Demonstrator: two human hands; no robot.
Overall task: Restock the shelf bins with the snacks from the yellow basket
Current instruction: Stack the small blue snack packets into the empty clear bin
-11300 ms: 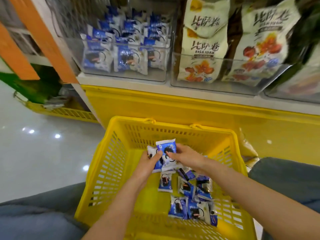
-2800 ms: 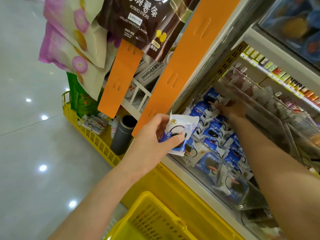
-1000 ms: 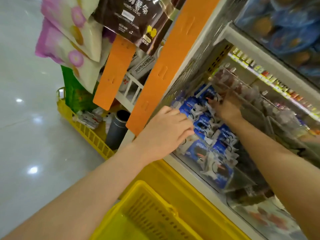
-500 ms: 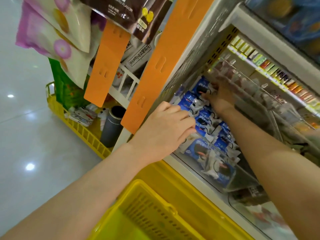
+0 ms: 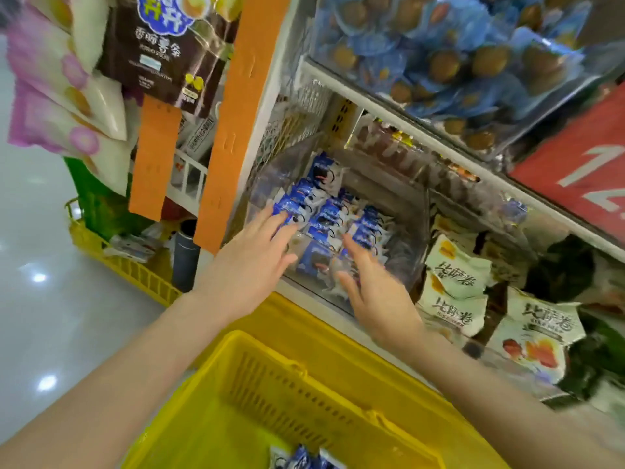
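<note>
A clear plastic shelf bin (image 5: 414,245) holds several blue-and-white snack packets (image 5: 329,216). My left hand (image 5: 252,262) hovers at the bin's front left with fingers spread and holds nothing. In front of the bin's front wall, my right hand (image 5: 373,289) is also empty with fingers spread. The yellow basket (image 5: 304,397) sits below my arms. A few blue-and-white packets (image 5: 301,458) show at its bottom edge.
Cream snack bags (image 5: 456,275) fill the bin to the right. Blue packs (image 5: 439,59) fill the shelf above, beside a red price sign (image 5: 581,157). Orange strips (image 5: 233,130) and hanging bags (image 5: 165,52) stand at left. A second yellow basket (image 5: 125,262) sits on the floor.
My right hand has come back out of the deep end of the bin to its front. My left hand has opened and drawn back from the packets. The view tilted down.
</note>
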